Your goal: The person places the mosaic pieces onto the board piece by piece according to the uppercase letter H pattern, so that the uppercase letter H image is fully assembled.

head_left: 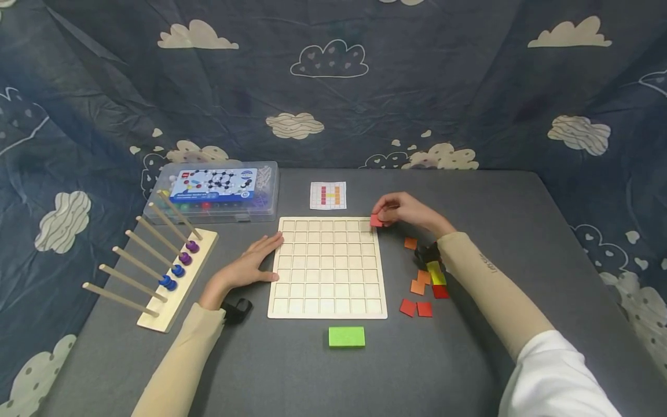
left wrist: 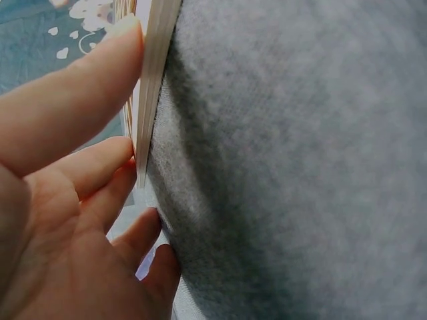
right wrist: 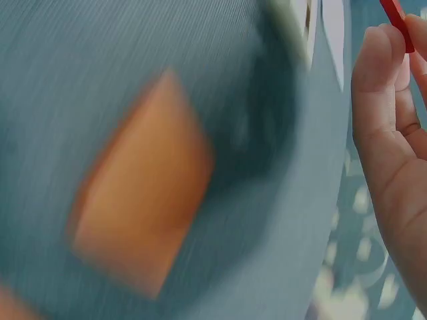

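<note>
A pale wooden grid board (head_left: pixel 327 268) lies at the middle of the table, its cells bare. My left hand (head_left: pixel 253 263) rests along the board's left edge, thumb and fingertips touching the rim with the fingers fairly straight. Between thumb and fingers, my right hand (head_left: pixel 403 211) pinches a red square tile (head_left: pixel 376 220) over the board's top right corner. The same red tile (right wrist: pixel 398 25) shows at the fingertips in the right wrist view. Behind the board lies a small printed pattern card (head_left: pixel 328 196) with red, yellow and orange squares.
Loose orange tiles (head_left: pixel 417 287), red tiles (head_left: pixel 424 309) and yellow tiles (head_left: pixel 436 273) lie right of the board, below the right forearm. A green block (head_left: pixel 346 337) sits in front. On the left stand a wooden peg rack (head_left: pixel 177 284) and a clear plastic case (head_left: pixel 224 211).
</note>
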